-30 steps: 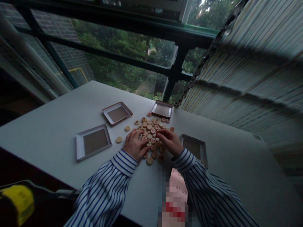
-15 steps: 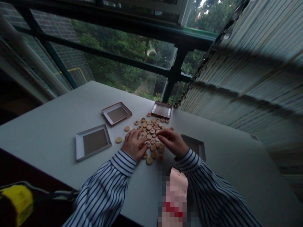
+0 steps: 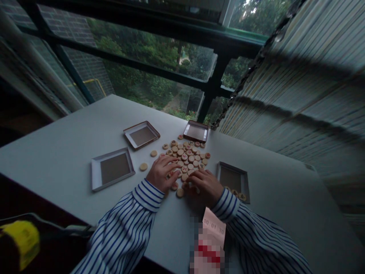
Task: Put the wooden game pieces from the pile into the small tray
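In the head view, a loose cluster of round wooden discs (image 3: 184, 156) lies on a white table (image 3: 62, 152), some showing red or dark characters and others blank. The person's left hand (image 3: 161, 174) rests over the cluster's near left edge, its fingers parted and curved and its thumb standing away from the forefinger, with discs showing in the gap between. The right hand (image 3: 207, 184) is at the near right edge, its fingers bent downward onto the nearest discs; whether they pinch one cannot be told. Most of the discs lie between the two hands and beyond them, away from the person, while a few sit in the narrow space between the thumbs. Two blank discs lie apart, to the left of the left hand. Just right of the right hand stands a shallow grey tray (image 3: 232, 178), with a few dark-marked discs along its near edge. Another grey tray (image 3: 115, 169) lies farther left, past the loose pair. Beyond the hands are a brown-edged tray (image 3: 142, 136) to the left and a smaller tray (image 3: 196, 131) just behind the cluster. A pink object (image 3: 214, 224) with digits, partly blurred out, sits near the right sleeve (image 3: 251, 228).
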A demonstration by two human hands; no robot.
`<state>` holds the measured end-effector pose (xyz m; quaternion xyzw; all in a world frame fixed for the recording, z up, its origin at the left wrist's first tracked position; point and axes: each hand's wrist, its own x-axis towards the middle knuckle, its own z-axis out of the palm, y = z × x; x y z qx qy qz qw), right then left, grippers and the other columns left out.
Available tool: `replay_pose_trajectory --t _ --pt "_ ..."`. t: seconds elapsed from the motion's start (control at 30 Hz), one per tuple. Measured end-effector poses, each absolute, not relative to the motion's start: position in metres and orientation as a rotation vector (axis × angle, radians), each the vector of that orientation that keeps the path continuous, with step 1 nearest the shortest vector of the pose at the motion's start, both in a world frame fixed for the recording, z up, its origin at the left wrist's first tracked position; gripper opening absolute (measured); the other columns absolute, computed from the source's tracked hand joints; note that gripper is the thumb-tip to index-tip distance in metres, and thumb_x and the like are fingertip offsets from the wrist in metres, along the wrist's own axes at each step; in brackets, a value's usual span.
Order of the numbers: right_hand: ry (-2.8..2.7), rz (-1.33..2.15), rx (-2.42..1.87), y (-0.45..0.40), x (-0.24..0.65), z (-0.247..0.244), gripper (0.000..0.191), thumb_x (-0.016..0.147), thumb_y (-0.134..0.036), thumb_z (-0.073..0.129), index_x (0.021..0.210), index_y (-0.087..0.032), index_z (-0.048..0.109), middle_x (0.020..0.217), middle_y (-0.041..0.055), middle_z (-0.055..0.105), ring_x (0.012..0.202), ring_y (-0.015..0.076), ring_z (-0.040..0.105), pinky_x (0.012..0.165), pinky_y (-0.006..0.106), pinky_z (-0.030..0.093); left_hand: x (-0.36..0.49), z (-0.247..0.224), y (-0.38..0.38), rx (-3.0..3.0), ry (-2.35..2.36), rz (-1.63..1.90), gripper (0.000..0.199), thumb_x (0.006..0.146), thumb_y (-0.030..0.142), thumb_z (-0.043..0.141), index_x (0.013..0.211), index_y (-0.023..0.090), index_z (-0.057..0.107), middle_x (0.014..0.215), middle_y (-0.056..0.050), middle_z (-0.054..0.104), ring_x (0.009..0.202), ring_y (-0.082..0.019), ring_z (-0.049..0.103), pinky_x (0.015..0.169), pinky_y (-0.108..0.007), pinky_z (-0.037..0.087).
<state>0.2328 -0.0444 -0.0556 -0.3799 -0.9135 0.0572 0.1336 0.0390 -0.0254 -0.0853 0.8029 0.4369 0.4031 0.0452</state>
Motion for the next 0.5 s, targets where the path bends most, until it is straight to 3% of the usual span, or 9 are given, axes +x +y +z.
replay_pose_trajectory --t 0.5 --pt "-2.686 0.035 -1.108 -0.0462 0.2298 -0.0614 0.013 0.078 -0.028 0.048 0.080 -0.019 0.058 0.078 0.0051 0.059 0.074 0.0147 0.047 0.066 0.028 0.027 0.0409 -0.0856 -0.0263 2.406 1.272 1.319 0.016 0.072 0.022 0.054 0.085 0.018 0.063 0.093 -0.006 0.064 0.091 -0.019 0.056 0.084 -0.038 0.042"
